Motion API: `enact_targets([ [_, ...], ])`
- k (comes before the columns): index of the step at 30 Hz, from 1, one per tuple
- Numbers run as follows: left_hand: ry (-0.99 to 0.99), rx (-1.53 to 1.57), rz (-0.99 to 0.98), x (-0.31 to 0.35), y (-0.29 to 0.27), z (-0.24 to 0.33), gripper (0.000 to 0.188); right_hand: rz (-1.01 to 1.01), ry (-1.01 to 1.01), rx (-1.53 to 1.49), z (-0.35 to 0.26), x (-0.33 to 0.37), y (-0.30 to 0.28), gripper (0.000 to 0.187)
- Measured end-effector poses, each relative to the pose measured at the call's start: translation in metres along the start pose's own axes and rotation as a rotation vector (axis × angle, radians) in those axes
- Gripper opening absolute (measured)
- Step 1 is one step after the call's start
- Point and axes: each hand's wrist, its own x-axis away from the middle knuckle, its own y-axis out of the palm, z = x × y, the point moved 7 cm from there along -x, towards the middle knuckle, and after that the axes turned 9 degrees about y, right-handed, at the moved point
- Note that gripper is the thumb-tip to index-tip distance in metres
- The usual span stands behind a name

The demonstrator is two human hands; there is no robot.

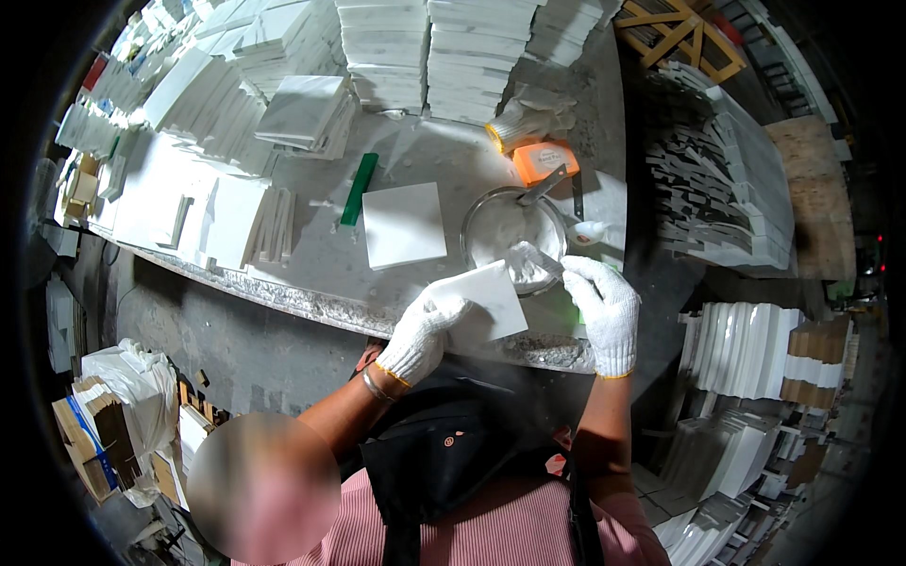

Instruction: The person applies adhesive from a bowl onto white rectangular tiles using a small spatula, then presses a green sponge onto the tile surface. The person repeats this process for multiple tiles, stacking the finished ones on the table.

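Because the upright thin slabs (272, 226) at the left stand close to the bench's (326, 274) front edge, a stray elbow could topple them. The green bar (359, 191) lies just beside the flat white tile (404, 226), whose face could be scratched or smeared if anything gritty dropped on it. The left grip (415, 332) is closed around the near-left side of the held tile (488, 304), tilted over the front edge; since the glove looks smooth and loose, the tile might slip and chip a corner. That tile overlaps the near side of the metal bowl (464, 236) in view; whether they touch I cannot tell, but a knock could spill the white paste (505, 226). A loose metal blade (545, 185) leans over the bowl's far rim and might be flipped out. The right grip (604, 307) pinches what seems a small spreader (534, 266); overloaded, it could drip.
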Motion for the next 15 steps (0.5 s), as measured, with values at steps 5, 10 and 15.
enact_targets([
  [5, 0.012, -0.006, -0.015, 0.0, 0.0, 0.0, 0.054, -0.047, 0.173, -0.182, -0.001, 0.005, 0.001, 0.022],
  [10, 0.02, -0.028, 0.009, -0.001, -0.004, -0.002, 0.054, -0.125, 0.232, -0.237, 0.008, 0.006, 0.011, 0.02],
  [15, 0.02, -0.015, 0.011, -0.001, -0.004, -0.002, 0.053, -0.154, 0.247, -0.189, 0.012, 0.01, 0.01, 0.02],
])
